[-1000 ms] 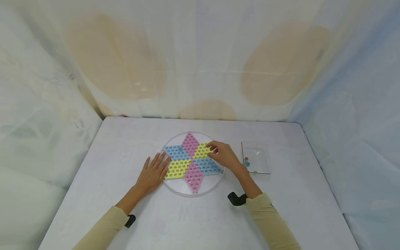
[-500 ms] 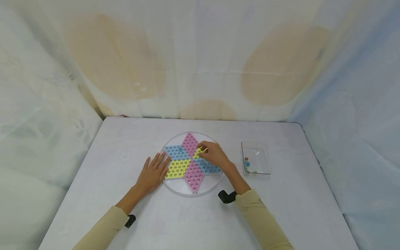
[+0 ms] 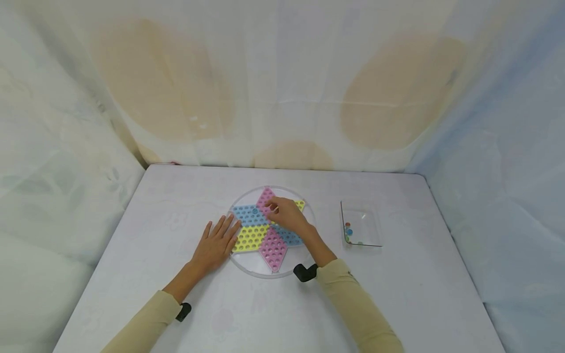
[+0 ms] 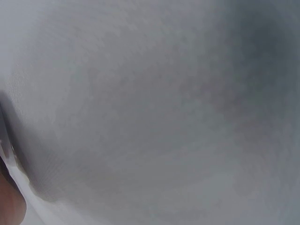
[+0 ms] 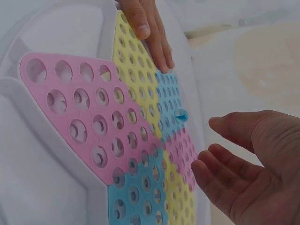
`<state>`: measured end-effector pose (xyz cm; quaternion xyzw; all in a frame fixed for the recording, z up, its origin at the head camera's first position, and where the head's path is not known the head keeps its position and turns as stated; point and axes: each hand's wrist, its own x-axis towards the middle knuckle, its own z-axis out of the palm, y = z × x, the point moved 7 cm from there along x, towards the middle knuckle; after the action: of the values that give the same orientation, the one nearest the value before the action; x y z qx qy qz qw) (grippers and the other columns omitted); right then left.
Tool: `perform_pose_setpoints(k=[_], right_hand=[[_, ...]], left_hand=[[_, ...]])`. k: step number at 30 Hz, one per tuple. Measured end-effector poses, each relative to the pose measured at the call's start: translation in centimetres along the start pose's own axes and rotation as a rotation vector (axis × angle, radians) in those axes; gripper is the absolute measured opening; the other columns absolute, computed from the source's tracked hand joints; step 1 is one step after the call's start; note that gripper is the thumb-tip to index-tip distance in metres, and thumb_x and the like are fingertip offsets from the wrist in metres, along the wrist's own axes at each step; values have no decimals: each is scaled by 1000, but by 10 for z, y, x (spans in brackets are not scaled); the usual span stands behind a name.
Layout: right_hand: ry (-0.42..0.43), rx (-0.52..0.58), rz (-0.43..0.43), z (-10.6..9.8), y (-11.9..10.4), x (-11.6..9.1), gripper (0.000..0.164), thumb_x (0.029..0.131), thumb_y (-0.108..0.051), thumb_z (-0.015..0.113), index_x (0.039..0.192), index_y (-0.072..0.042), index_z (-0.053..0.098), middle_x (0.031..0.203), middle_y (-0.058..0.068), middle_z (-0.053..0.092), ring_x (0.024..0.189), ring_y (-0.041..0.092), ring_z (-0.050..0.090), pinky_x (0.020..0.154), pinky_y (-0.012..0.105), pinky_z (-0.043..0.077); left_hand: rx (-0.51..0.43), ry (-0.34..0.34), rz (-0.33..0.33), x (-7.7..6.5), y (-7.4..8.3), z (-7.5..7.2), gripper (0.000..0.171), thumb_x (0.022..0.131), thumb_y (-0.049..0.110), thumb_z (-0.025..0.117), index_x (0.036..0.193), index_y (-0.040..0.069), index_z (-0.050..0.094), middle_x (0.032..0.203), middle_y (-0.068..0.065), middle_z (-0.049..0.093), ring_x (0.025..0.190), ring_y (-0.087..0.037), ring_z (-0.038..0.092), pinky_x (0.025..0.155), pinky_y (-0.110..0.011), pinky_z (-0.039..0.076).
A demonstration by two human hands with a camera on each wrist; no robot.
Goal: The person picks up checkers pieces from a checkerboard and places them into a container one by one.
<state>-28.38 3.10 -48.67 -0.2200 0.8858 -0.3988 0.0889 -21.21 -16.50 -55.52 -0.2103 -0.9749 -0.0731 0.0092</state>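
A round Chinese checkers board [image 3: 253, 270] with pink, yellow and light-blue hole panels lies on the table. My left hand [image 3: 215, 247] rests flat with spread fingers on its left edge. The left wrist view is mostly blurred grey surface, with a bit of skin [image 4: 9, 201] at the lower left corner. My right hand [image 3: 287, 214] hovers over the board's upper right, thumb and fingertips apart, nothing visible between them. In the right wrist view, those fingers [image 5: 229, 171] stand near a blue marble [image 5: 181, 115] sitting on a light-blue panel.
A clear square box [image 3: 368, 225] stands right of the board, with several small coloured marbles [image 3: 349, 232] along its left side. The white table [image 3: 247, 314] has curtains [image 3: 282, 88] behind it and on both sides.
My right hand has moved left across the board, from the upper right yellow panel toward the upper pink one. The left hand, board and box have stayed put.
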Motion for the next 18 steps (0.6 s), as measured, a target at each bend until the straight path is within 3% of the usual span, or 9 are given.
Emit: perform_pose_setpoints(k=[8,18], right_hand=[[-7,-7,12,14,-2,16,24,93,-4,68,117,0,68,112,13,68,102,26,64,88,36,54],[13,-55,30,28,13,31,24,92,-8,69,115,-4,70,103,9,69,96,22,64,82,34,53]], left_hand=[[7,-9,0,0,-2,2,56,107,35,42,158,13,32,165,-10,19,151,-32,13,117,-58,10],[-6,-4,0,2,-1,4,56,107,35,41,158,13,32,165,-10,19,151,-31,13,117,-58,9]])
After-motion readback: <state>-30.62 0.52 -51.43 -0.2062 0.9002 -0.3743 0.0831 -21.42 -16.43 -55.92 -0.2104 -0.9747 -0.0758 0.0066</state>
